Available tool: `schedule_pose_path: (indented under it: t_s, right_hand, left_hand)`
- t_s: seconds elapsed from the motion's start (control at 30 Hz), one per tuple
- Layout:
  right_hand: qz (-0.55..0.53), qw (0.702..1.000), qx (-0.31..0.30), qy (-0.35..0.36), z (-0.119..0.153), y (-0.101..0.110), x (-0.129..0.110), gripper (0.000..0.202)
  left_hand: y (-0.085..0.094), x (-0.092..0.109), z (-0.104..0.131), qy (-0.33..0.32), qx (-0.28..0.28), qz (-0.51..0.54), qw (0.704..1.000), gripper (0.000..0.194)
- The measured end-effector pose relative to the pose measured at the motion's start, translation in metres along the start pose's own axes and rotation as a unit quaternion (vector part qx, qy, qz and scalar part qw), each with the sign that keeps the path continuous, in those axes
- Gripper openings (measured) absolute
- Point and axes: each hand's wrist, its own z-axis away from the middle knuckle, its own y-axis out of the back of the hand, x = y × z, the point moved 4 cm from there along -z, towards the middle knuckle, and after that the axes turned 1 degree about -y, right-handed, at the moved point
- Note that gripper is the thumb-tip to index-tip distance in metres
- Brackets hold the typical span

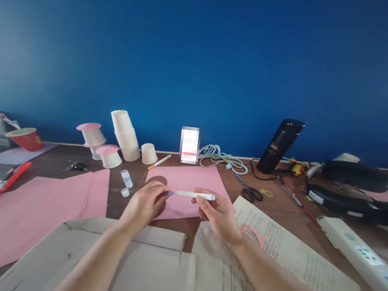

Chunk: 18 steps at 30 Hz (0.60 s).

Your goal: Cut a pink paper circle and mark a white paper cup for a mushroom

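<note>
A white marker [191, 195] lies level between my two hands, over a sheet of pink paper [204, 179]. My right hand [217, 216] is closed on its barrel, near the violet-tipped end. At the other end, my left hand [147, 201] pinches the marker's dark blue cap [169, 193]. Whether cap and barrel still touch is too small to make out. A brown disc [158, 179] rests on the pink paper, partly hidden behind my left hand. Printed sheets [288, 242] lie under my right forearm, with a pink cut piece [254, 235] on them.
An opened glue stick [126, 178] and its cap [125, 193] lie to the left. Behind stand stacked paper cups [125, 135] and a phone [189, 145]. Scissors [251, 194], a black flask [281, 146] and a power strip [363, 256] are rightward. Cardboard [151, 271] lies in front.
</note>
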Motion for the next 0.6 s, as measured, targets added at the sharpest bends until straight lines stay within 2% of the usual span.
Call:
schedule_pose_path:
  t_s: [0.13,0.33,0.6]
  right_hand:
    - [0.024,1.0,-0.006,0.004,0.001,-0.002,-0.001,0.04]
    - [0.03,0.999,-0.01,-0.001,0.0,-0.004,-0.001,0.037]
    - [0.009,1.0,0.005,-0.018,-0.005,0.003,0.0,0.038]
  left_hand:
    - [-0.003,0.0,0.001,-0.017,0.008,-0.005,1.0,0.018]
    - [-0.006,0.01,0.001,-0.035,-0.01,-0.008,0.999,0.021]
    - [-0.014,0.014,0.003,-0.081,0.013,-0.044,0.996,0.021]
